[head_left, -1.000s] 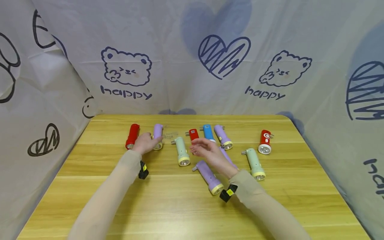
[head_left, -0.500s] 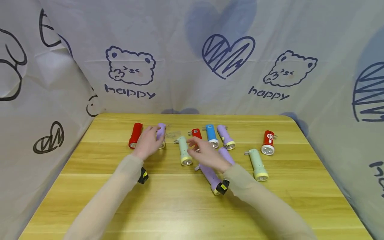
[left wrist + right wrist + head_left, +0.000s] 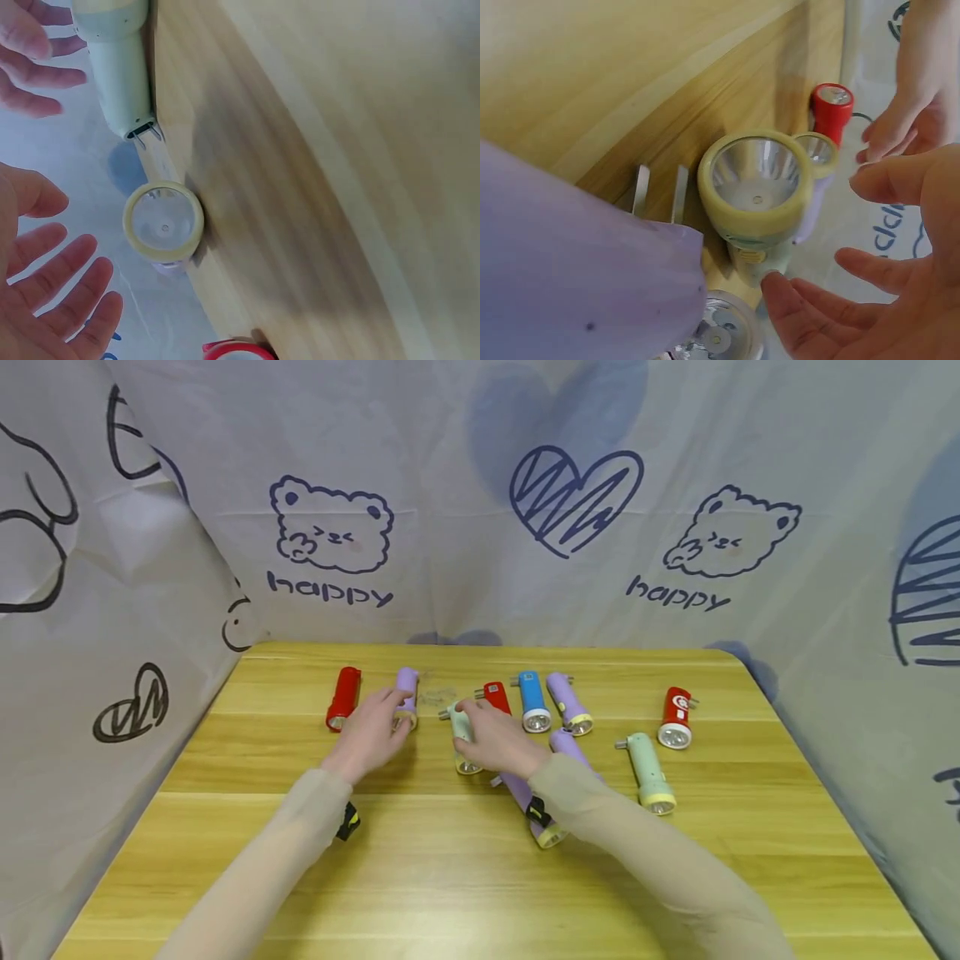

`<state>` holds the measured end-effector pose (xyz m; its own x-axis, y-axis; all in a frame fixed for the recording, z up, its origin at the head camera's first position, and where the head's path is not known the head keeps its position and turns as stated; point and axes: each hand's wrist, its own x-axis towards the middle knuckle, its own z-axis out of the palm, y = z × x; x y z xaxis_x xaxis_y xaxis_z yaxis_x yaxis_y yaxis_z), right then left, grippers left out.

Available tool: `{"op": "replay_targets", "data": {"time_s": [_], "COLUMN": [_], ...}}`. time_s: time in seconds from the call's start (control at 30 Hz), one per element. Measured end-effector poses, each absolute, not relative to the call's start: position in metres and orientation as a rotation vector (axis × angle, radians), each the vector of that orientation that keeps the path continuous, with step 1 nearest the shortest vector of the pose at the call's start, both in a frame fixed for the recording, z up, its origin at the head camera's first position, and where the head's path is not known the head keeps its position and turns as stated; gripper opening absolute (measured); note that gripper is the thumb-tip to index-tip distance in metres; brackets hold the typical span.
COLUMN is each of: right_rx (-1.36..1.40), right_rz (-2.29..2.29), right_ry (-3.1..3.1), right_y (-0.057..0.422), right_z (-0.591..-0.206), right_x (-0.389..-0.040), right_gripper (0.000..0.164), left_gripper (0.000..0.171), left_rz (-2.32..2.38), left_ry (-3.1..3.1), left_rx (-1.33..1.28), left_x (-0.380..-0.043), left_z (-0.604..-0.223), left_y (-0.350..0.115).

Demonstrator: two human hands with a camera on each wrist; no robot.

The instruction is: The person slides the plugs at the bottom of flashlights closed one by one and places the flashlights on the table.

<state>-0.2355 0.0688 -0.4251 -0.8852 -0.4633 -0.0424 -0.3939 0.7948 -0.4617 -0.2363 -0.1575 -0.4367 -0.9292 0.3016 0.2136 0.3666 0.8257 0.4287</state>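
My left hand [image 3: 370, 732] hovers just in front of a purple flashlight [image 3: 407, 683], fingers loosely spread and nothing in its grasp. In the left wrist view that flashlight's yellow-rimmed lens [image 3: 165, 225] faces the open palm. Farther right, my right hand [image 3: 495, 739] reaches over a pale green flashlight [image 3: 461, 723] and covers part of it. The right wrist view has the green flashlight's lens [image 3: 756, 176] beside the thumb and fingers, which are parted and not closed round it. A red flashlight [image 3: 495, 696] lies just behind the right hand, partly hidden.
Another red flashlight [image 3: 344, 697] lies at the left. A blue one [image 3: 533, 697] and a purple one [image 3: 567, 700] stand out at the back. Two more purple flashlights lie under the right forearm. A green one [image 3: 649, 772] and a red-and-white one [image 3: 677, 714] lie at the right of the wooden table [image 3: 420, 877].
My right hand has moved left and down, from near the red flashlight to over the green one. My left hand has drawn back slightly from the purple flashlight. The view has shifted a little.
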Motion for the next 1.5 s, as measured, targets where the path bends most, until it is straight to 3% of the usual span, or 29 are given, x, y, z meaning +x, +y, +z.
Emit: {"op": "replay_targets", "data": {"time_s": [0.47, 1.5], "right_rx": [-0.609, -0.59], "right_rz": [-0.505, -0.406], "right_ry": [2.794, 2.701], "right_y": [0.066, 0.062], "right_z": [-0.431, -0.438], "right_x": [-0.246, -0.255], "right_gripper": [0.063, 0.056], "left_gripper": [0.045, 0.045], "left_rz": [-0.72, -0.701], "left_ry": [-2.854, -2.848], "left_rx": [-0.517, -0.508], "left_x": [-0.233, -0.23], "left_z": [-0.443, -0.444], "left_y": [-0.159, -0.156]}}
